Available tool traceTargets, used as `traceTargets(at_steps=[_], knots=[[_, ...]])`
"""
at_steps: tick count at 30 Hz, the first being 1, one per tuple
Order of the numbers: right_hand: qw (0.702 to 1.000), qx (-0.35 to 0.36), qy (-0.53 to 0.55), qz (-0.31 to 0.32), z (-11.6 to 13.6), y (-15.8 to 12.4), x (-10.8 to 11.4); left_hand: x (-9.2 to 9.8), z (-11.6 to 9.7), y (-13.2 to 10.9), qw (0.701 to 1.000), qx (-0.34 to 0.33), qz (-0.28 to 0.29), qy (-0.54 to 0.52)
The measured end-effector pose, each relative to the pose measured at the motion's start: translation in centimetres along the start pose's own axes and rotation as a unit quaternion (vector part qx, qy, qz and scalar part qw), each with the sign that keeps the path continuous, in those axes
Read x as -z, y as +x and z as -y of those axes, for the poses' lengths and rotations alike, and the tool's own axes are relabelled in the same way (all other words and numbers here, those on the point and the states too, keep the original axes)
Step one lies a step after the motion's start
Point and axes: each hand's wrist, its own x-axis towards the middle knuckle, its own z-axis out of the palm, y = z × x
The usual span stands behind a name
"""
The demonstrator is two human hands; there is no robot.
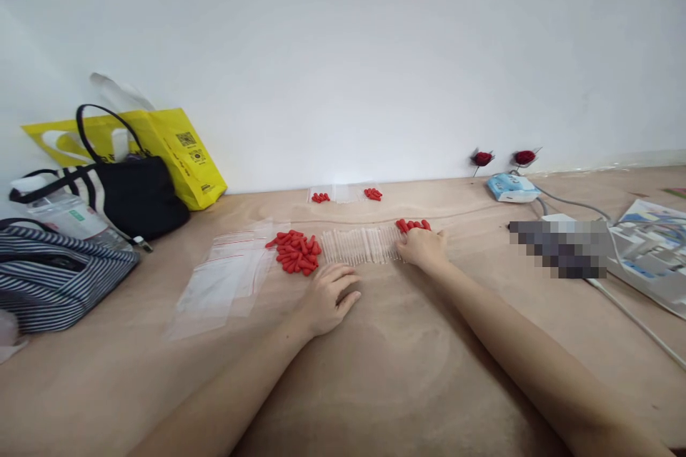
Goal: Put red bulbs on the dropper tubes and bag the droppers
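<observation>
A row of thin pale sticks [359, 246], resembling cotton swabs, lies side by side on the wooden table. To its left is a heap of small tapered red pieces [294, 252]; a smaller red group [411, 225] lies at its right end. My left hand [333, 298] rests on the table below the heap and the row's left part, fingers loosely stretched and holding nothing visible. At the right end of the row, my right hand [423, 248] reaches down just in front of the smaller group. Its fingers are drawn together, and whatever lies between the fingertips is hidden.
Clear zip bags [225, 268] lie left of the heap. Further back, bags [343, 193] bear two red clusters. On the left stand a striped pouch [69, 275], a black handbag [139, 196] and a yellow bag [198, 164]. A blue-white packet [511, 188] and cables are at right.
</observation>
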Motion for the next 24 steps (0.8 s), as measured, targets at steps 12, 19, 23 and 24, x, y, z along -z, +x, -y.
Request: traceTargets(at_steps=[12, 19, 23, 24], knots=[[0.999, 0.004, 0.005, -0.041, -0.3, -0.2, -0.5, 3.8, 4.7, -0.9, 0.97, 0.137, -0.067, 0.188], [0.943, 0.25, 0.047, -0.215, -2.0, -3.5, -1.3, 5.7, 5.4, -1.4, 0.975, 0.12, 0.007, 0.185], [0.899, 0.376, 0.061, -0.217, -3.1, -5.7, -1.5, 5.6, 6.4, -1.7, 0.976, 0.106, -0.008, 0.188], [0.892, 0.394, 0.067, -0.21, -3.2, -6.0, -1.5, 5.6, 6.6, -1.7, 0.977, 0.1, -0.009, 0.186]])
